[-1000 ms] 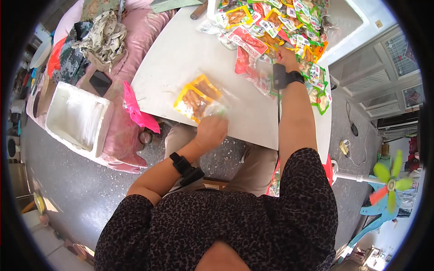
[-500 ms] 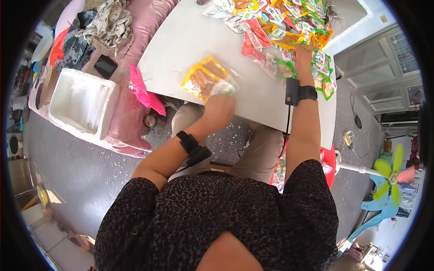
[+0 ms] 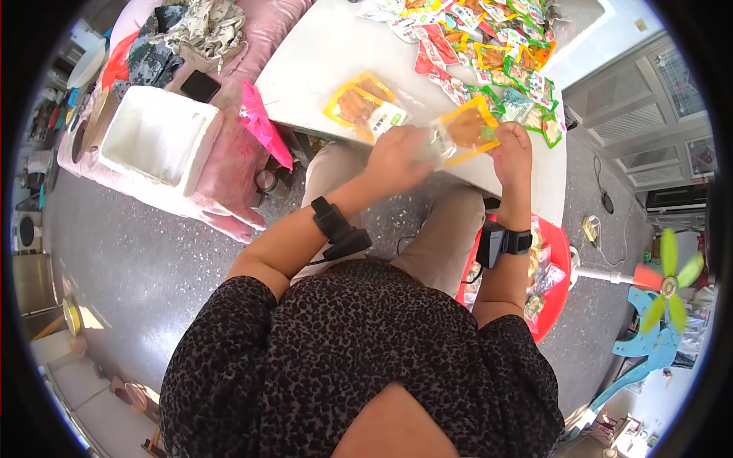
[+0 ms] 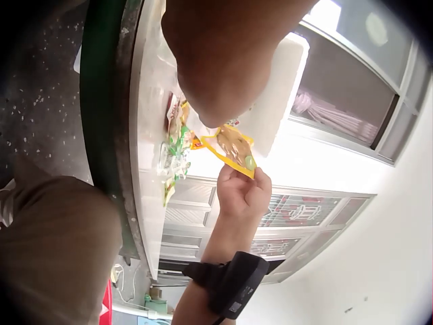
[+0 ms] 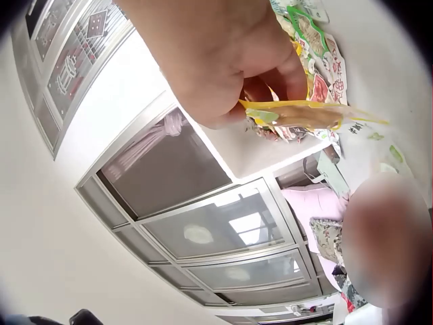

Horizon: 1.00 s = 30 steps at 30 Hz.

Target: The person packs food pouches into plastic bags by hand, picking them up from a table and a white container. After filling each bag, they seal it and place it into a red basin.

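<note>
A yellow-edged snack packet with brown food inside is raised over the table's near edge. My right hand pinches its right end between thumb and fingers, as the right wrist view also shows. My left hand, blurred, is by the packet's clear left end and overlaps it in the head view. The left fingers are hidden behind the back of the hand, so I cannot tell whether they grip anything. Two similar yellow packets lie overlapped on the table, just beyond the left hand.
A heap of mixed snack packets covers the far right of the white table. A red basin with packets is on the floor at right. At left are a white foam box, pink plastic bag and phone.
My right hand has come back from the heap with a yellow packet. My left hand has moved right, away from the two packets on the table, towards the raised one.
</note>
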{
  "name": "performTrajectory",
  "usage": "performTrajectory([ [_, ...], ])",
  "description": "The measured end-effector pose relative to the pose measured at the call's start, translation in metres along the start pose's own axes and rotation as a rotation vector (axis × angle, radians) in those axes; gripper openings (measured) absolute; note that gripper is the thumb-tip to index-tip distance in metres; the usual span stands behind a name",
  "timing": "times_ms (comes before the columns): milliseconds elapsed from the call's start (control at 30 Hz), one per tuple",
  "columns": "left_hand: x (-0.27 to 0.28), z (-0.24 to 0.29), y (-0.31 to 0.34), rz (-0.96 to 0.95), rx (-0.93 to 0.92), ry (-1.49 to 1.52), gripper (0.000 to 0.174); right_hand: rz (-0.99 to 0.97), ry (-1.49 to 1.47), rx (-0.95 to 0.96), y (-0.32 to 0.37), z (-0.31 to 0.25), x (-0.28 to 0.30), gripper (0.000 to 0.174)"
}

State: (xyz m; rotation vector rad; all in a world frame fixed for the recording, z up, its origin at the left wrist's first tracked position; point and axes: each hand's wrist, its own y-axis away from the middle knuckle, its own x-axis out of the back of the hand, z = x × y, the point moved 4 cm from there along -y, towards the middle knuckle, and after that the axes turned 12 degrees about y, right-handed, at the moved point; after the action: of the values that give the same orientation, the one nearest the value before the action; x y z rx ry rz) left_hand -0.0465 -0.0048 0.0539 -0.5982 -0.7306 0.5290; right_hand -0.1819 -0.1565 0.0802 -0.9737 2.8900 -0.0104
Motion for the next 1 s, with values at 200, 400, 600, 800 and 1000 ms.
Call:
performTrajectory([
  [200, -0.014, 0.009, 0.015, -0.367, 0.79, 1.15, 0.049, -0.343, -0.055, -0.153, 0.04, 0.03, -0.035, 0.004],
  [400, -0.015, 0.013, 0.03, -0.239, 0.977, 1.413, 0.033, -0.28, -0.281, -0.215, 0.063, 0.045, -0.041, 0.018],
  [600, -0.018, -0.005, 0.027, 0.087, 0.98, 1.526, 0.027, -0.338, -0.487, -0.294, 0.109, 0.072, -0.04, 0.042],
  [800, -0.04, -0.001, 0.035, 0.186, 1.027, 1.777, 0.029, 0.021, -0.427, -0.323, 0.115, 0.075, -0.05, 0.029],
  [1000, -0.024, -0.01, 0.032, -0.107, 0.942, 1.077, 0.033, 0.152, -0.278, -0.209, 0.095, 0.075, -0.029, 0.025],
])
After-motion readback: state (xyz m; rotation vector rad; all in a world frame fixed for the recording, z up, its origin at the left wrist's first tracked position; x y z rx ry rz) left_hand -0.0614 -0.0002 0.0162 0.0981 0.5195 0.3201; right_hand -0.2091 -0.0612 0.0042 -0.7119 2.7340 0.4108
